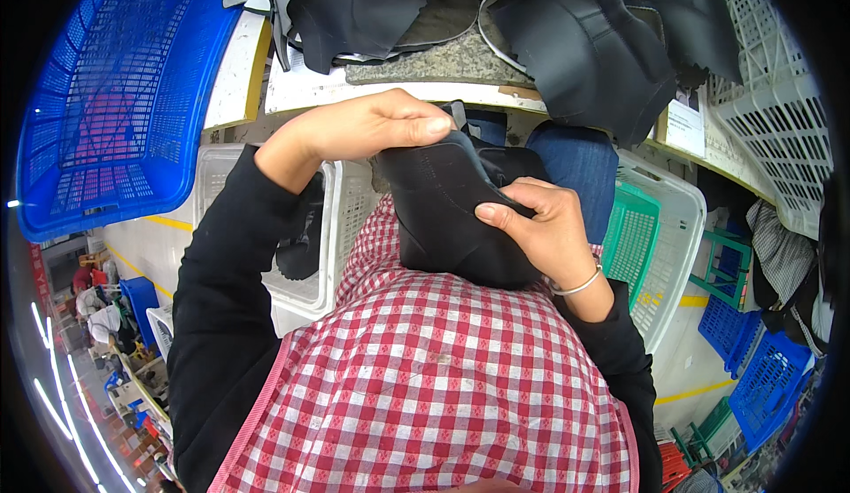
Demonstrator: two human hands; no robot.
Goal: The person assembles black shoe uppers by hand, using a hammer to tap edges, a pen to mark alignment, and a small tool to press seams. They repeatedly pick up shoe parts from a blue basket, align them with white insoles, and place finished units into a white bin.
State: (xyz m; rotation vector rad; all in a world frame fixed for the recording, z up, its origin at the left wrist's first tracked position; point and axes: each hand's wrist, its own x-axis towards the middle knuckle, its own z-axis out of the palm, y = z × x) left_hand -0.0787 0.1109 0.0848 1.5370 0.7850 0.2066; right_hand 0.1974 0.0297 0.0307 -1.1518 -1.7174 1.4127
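Note:
A black shoe upper (452, 209) rests over my lap, held up between both hands. My left hand (390, 128) pinches its top edge at the left, the thumb lying along the rim. On the right, my right hand (544, 223) grips the opening's edge, thumb on the outer face and fingers tucked inside. A small grey loop tab sticks up near my left fingertips. The inside of the upper is mostly hidden from me. More black shoe uppers (584, 50) lie heaped on the table ahead.
The white table edge (305, 94) runs just beyond my hands. A blue basket (133, 112) stands at the left, a white crate (770, 112) at the far right. Beside my lap are a white bin (332, 236) with black pieces and another holding a green basket (633, 232).

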